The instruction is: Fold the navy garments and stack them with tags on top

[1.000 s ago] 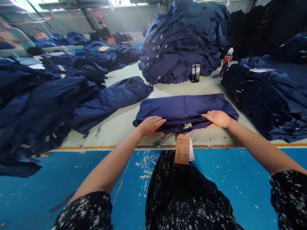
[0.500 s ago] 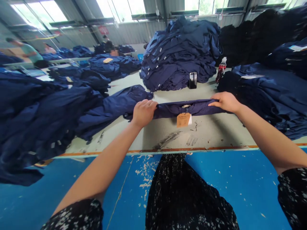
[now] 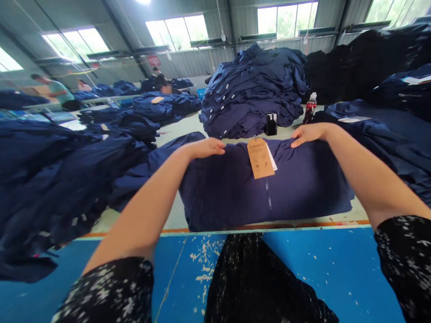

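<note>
Spread open now, the navy zip jacket [image 3: 266, 193] lies flat on the table [image 3: 358, 211] at twelve o'clock, its kraft tag [image 3: 260, 158] on top. My left hand [image 3: 205, 148] and right hand [image 3: 311, 133] rest open, well apart, along its far edge.

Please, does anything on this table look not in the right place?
Yes: a red drink bottle and what looks like a phone stand upright on the work table among the navy garment piles. Personal items look odd there. The garment under the left hand and right hand lies flat.
</note>
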{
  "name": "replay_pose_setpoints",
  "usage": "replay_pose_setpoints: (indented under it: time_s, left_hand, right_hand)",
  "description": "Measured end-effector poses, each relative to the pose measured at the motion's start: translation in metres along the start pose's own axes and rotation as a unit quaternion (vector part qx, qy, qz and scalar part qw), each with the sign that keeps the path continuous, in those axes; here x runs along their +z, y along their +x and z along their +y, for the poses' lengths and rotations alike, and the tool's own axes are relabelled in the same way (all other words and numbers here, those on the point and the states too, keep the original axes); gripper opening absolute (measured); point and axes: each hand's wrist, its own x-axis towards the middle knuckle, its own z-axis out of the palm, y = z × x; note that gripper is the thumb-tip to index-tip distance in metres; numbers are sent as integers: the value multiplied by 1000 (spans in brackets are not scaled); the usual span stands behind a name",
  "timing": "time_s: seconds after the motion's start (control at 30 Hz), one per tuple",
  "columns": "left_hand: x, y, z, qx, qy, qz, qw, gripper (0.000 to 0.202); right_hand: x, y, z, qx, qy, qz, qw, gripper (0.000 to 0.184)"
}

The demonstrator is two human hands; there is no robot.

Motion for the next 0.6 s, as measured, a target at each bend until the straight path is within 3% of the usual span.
replay_pose_setpoints:
  time_s: [0.1, 0.2, 0.27, 0.37, 0.43, 0.5, 0.6]
  left_hand:
    - [46, 19, -15, -53, 87, -26, 994, 22]
    - [80, 25, -16, -131, 156, 8, 979, 27]
    - [95, 20, -13, -160, 186, 51, 968, 33]
    - [116, 7, -3, -138, 184, 109, 967, 38]
    - [130, -2, 5, -103, 162, 119, 974, 42]
    - [146, -10, 12, -93, 150, 110, 978, 51]
    - [164, -17, 13, -137, 138, 66, 979, 67]
  right_hand:
    - [38, 29, 10, 14, -44, -22, 999, 47]
    - [70, 43, 14, 53, -130, 58, 988, 32]
    - [88, 44, 14, 67, -179, 118, 974, 35]
    - [116, 34, 11, 31, -223, 139, 964, 42]
    - [137, 24, 7, 5, -230, 127, 965, 47]
    - [158, 16, 5, 16, -231, 117, 966, 56]
    - [181, 10, 3, 80, -200, 99, 971, 67]
